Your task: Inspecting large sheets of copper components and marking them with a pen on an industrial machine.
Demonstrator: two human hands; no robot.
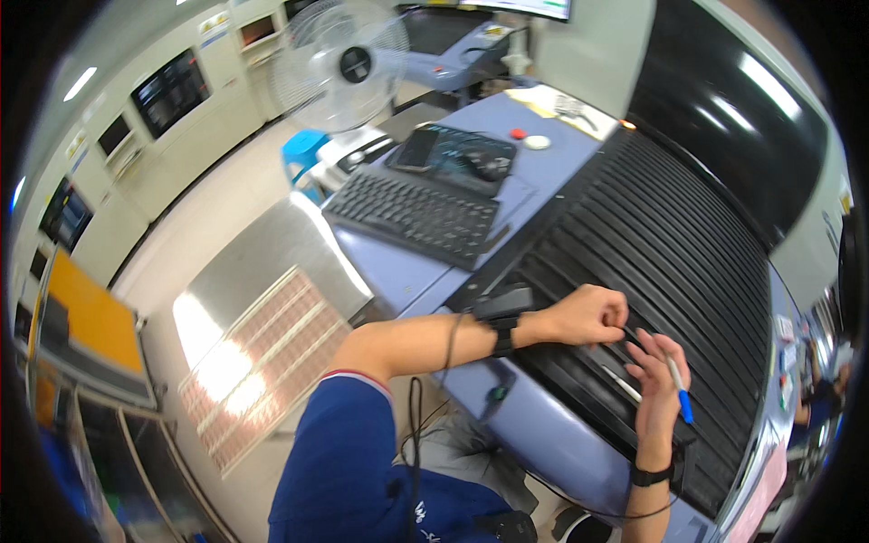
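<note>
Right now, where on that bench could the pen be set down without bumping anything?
The bare blue bench top between the black keyboard and the left hand is free. The ribbed black conveyor beyond both hands is bare too. Around the dark mouse mat it is crowded.

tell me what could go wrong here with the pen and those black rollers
1. The right hand holds the white pen with a blue cap loosely between its fingers; it might slip into the gaps of the black ribbed roller conveyor.
2. The left hand rests on the rollers, so fingers could get pinched if they turn.
</note>
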